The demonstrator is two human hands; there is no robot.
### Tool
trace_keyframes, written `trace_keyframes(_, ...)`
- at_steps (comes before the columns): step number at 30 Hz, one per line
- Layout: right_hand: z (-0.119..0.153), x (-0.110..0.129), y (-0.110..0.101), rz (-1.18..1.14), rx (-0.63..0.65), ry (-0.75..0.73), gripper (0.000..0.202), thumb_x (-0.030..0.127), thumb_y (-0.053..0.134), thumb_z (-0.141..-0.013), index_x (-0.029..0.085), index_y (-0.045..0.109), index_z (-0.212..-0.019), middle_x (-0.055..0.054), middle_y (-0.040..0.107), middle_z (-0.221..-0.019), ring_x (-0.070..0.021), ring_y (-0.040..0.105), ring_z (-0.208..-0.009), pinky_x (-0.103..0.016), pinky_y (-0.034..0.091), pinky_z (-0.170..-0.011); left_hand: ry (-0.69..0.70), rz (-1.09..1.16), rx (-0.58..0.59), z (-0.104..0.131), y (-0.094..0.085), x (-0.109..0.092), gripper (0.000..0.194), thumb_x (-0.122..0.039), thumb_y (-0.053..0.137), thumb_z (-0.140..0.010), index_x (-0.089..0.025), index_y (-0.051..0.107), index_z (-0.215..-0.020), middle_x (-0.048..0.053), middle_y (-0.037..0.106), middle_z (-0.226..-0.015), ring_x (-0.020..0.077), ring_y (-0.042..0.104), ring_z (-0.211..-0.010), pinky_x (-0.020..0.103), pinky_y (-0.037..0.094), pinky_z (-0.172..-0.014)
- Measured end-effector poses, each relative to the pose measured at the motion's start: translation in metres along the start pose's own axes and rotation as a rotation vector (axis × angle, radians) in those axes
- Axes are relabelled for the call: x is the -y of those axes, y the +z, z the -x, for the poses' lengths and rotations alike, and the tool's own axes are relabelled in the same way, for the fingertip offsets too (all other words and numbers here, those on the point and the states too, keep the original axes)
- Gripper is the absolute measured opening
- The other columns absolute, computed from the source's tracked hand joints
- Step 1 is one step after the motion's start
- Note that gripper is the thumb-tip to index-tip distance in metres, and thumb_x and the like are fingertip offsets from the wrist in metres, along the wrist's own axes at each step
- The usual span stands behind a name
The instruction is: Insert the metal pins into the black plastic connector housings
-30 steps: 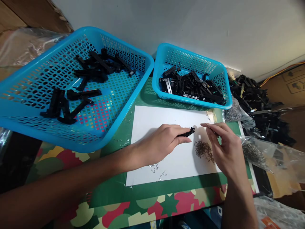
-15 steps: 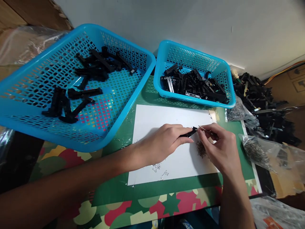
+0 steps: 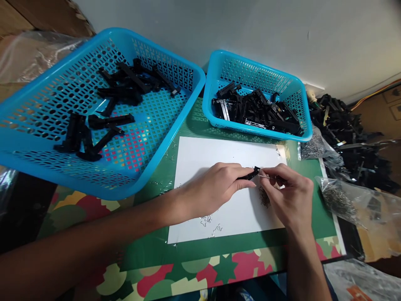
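Left hand [image 3: 219, 184] pinches small black part [image 3: 247, 175] above white sheet [image 3: 194, 156], end poking past fingertips. Right hand [image 3: 290, 194] grips thin metal sliver [image 3: 265, 176] close by that end — contact unclear. Risks, my read: sliver could skid off if angle is poor; loose pinch could let black part twist under push. Fumbled sliver may get lost in brown wire pile [image 3: 264, 200] right below — hard to spot there.

Your large blue perforated basket [image 3: 171, 142] looks like smooth, glossy plastic; your flat white rectangular sheet [image 3: 194, 152] looks like smooth, matt paper.
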State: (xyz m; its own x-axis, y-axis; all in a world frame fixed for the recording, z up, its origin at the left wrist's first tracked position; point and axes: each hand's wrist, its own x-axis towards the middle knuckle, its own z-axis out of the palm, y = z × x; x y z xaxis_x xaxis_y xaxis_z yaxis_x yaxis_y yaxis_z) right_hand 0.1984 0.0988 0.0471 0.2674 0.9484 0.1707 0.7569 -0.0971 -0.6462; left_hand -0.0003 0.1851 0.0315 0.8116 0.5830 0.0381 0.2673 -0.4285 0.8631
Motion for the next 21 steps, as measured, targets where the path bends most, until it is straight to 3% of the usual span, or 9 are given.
trace_keyframes(7, -0.005, -0.001, -0.009, 0.036, 0.163, 0.014, 0.013, 0.027, 0.067, -0.096, 0.021, 0.077, -0.09, 0.002, 0.058, -0.071, -0.0133, 0.051, -0.063, -0.027, 0.041, -0.06, -0.002, 0.011, -0.003, 0.001, 0.001, -0.001, 0.032, -0.038, 0.052, -0.111, -0.022, 0.071, -0.131, 0.006, 0.076, -0.105, 0.0222, 0.071, -0.096, 0.033, 0.052, -0.082)
trace_keyframes(13, -0.003, -0.009, -0.033, 0.101, 0.217, 0.047, 0.03, 0.036, 0.056, -0.106, 0.022, 0.08, -0.117, -0.008, 0.071, -0.102, -0.0204, 0.066, -0.087, -0.028, 0.049, -0.061, -0.039, -0.029, 0.051, 0.001, -0.001, -0.003, 0.041, -0.04, 0.052, -0.111, -0.022, 0.063, -0.146, 0.007, 0.075, -0.108, 0.0229, 0.072, -0.094, 0.032, 0.051, -0.075)
trace_keyframes(15, -0.003, -0.01, -0.037, 0.148, 0.148, 0.001, 0.027, 0.035, 0.059, -0.104, 0.025, 0.082, -0.115, -0.01, 0.072, -0.11, -0.024, 0.068, -0.099, -0.03, 0.052, -0.064, -0.045, -0.037, 0.065, 0.001, -0.002, -0.003, 0.042, -0.04, 0.051, -0.111, -0.022, 0.063, -0.146, 0.007, 0.075, -0.107, 0.0228, 0.072, -0.092, 0.031, 0.05, -0.072)
trace_keyframes(17, -0.003, -0.009, -0.035, 0.117, -0.007, -0.045, 0.019, 0.032, 0.067, -0.1, 0.026, 0.084, -0.107, -0.009, 0.075, -0.11, -0.0256, 0.071, -0.102, -0.034, 0.058, -0.074, -0.044, -0.041, 0.07, 0.001, -0.002, -0.003, 0.04, -0.039, 0.051, -0.111, -0.021, 0.064, -0.144, 0.007, 0.074, -0.106, 0.0225, 0.071, -0.09, 0.031, 0.049, -0.07)
trace_keyframes(19, -0.002, -0.005, -0.025, -0.035, -0.194, -0.026, 0.011, 0.028, 0.074, -0.096, 0.024, 0.084, -0.099, -0.007, 0.079, -0.101, -0.0249, 0.075, -0.093, -0.039, 0.061, -0.082, -0.044, -0.036, 0.068, 0.001, -0.003, -0.003, 0.038, -0.037, 0.051, -0.111, -0.021, 0.065, -0.142, 0.007, 0.074, -0.106, 0.0217, 0.071, -0.089, 0.031, 0.049, -0.069)
trace_keyframes(21, -0.001, -0.002, -0.013, -0.243, -0.302, 0.065, 0.009, 0.028, 0.078, -0.093, 0.019, 0.081, -0.094, -0.007, 0.081, -0.091, -0.0246, 0.078, -0.083, -0.044, 0.065, -0.083, -0.045, -0.028, 0.071, 0.001, -0.003, -0.004, 0.037, -0.036, 0.051, -0.111, -0.021, 0.065, -0.142, 0.006, 0.073, -0.106, 0.0206, 0.07, -0.087, 0.03, 0.048, -0.068)
